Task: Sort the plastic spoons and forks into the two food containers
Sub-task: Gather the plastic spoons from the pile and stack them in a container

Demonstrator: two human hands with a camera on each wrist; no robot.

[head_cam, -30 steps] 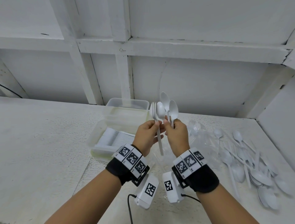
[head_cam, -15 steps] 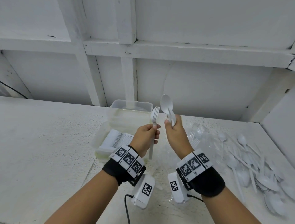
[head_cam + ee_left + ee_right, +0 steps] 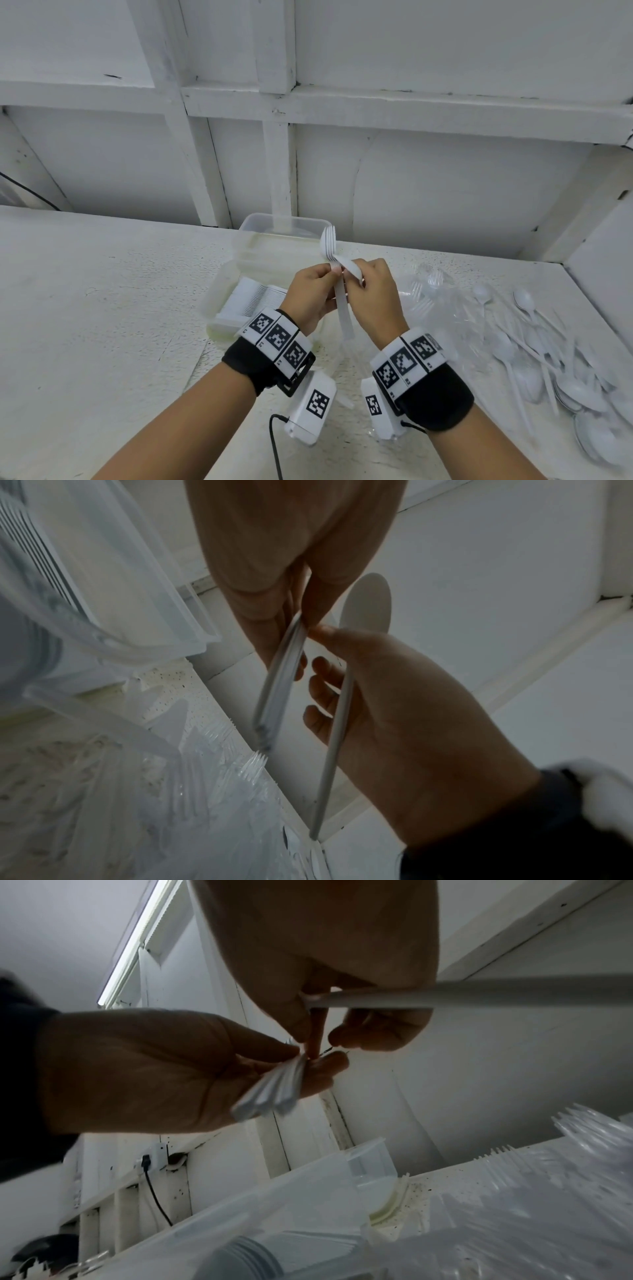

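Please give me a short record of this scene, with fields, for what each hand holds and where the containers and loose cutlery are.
left hand: pinches forks, tines up
right hand: grips a spoon by its handle
near container: open, white cutlery stacked inside
far container: behind it; contents unclear
loose spoons: heaped on the table, right side
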